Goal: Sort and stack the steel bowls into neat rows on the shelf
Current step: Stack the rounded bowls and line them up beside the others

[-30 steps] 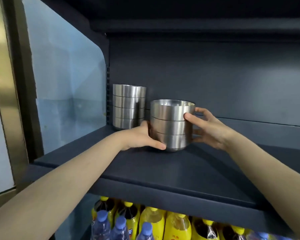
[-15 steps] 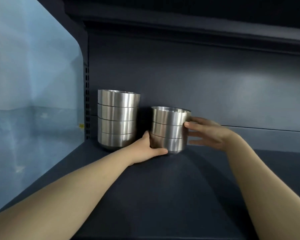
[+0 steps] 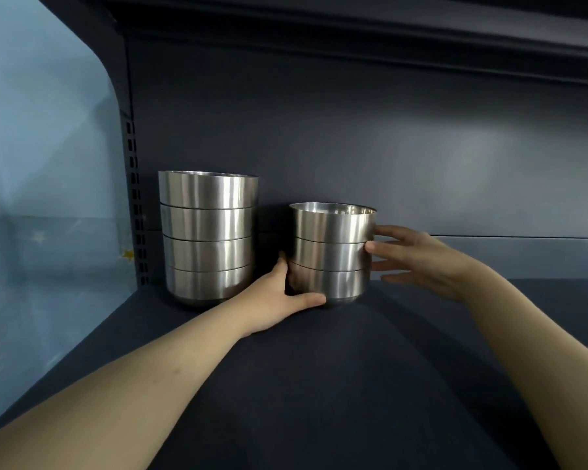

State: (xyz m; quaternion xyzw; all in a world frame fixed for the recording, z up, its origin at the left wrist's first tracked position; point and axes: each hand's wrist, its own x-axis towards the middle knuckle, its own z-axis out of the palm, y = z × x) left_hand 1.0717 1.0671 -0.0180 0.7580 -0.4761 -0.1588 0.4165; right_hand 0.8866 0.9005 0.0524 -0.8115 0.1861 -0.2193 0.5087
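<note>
Three nested round steel bowls (image 3: pixel 331 254) stand just right of the taller four-bowl steel stack (image 3: pixel 207 234); left hand (image 3: pixel 280 300) grips their base, right hand (image 3: pixel 418 262) touches them, fingers straight.

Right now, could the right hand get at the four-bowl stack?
Probably not directly: the three-bowl stack stands between the right hand and the four-bowl stack, with the left hand in the gap.

Left hand (image 3: pixel 279 300): only the thumb and the back show, and the fingers are hidden behind the three-bowl stack (image 3: pixel 333 252). Right hand (image 3: pixel 421 262): palm side is out of sight, and I can't tell whether the lower fingers touch the stack. Four-bowl stack (image 3: pixel 207 232): the inside is hidden and the lower bowls show only their outer bands. Shelf (image 3: pixel 353 385): the front edge and right end are cut off by the frame, as are both forearms.
</note>
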